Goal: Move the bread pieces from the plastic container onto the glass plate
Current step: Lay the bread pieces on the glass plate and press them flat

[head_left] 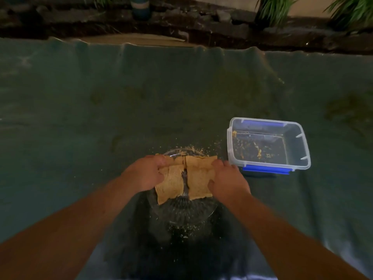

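Note:
Two flat tan bread pieces lie side by side on the clear glass plate [187, 209] in the lower middle. My left hand [144, 172] grips the left bread piece [171, 184] at its upper left edge. My right hand [227, 178] holds the right bread piece [198, 178] at its right edge. A narrow gap between the pieces shows the plate's ribbed glass. The clear plastic container [268, 144] with blue clips stands to the right, holding only crumbs.
A dark green cloth [141, 98] covers the table, with crumbs scattered around the plate. Beyond the cloth's far edge lie dark rocks [201, 27], a teal pot [140, 7] and green plants [276, 9].

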